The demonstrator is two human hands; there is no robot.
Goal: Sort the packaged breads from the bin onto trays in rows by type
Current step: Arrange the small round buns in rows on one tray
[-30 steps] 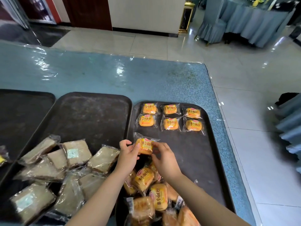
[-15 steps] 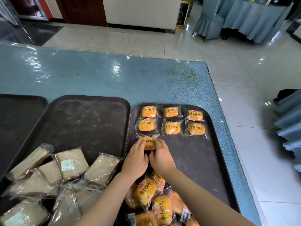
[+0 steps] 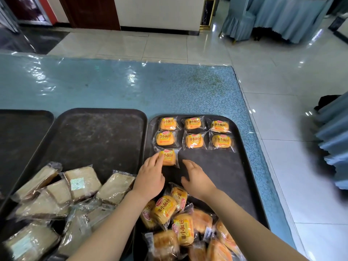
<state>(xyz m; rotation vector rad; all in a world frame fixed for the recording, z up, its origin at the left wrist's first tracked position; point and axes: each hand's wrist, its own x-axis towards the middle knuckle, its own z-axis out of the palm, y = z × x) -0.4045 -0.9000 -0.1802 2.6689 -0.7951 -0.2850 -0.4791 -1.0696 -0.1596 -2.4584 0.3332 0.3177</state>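
Packaged breads in yellow wrappers [image 3: 194,131] are lying in two rows of three at the upper end of the right tray [image 3: 243,178], centre right of the frame. A seventh yellow packet [image 3: 169,157] is sitting directly below the left column, starting a third row. The left hand [image 3: 149,178] is touching its left edge with straight fingertips, not curling round it. The right hand [image 3: 197,178] is hovering just right of it, fingers spread and holding nothing. Placement of this packet appears to be finishing. The next move, in my judgement, calls for drawing another yellow packet from the loose pile [image 3: 180,228] at lower centre and setting it beside this one. Brown-wrapped breads [image 3: 62,194] are lying unsorted on the middle tray [image 3: 98,140], lower left.
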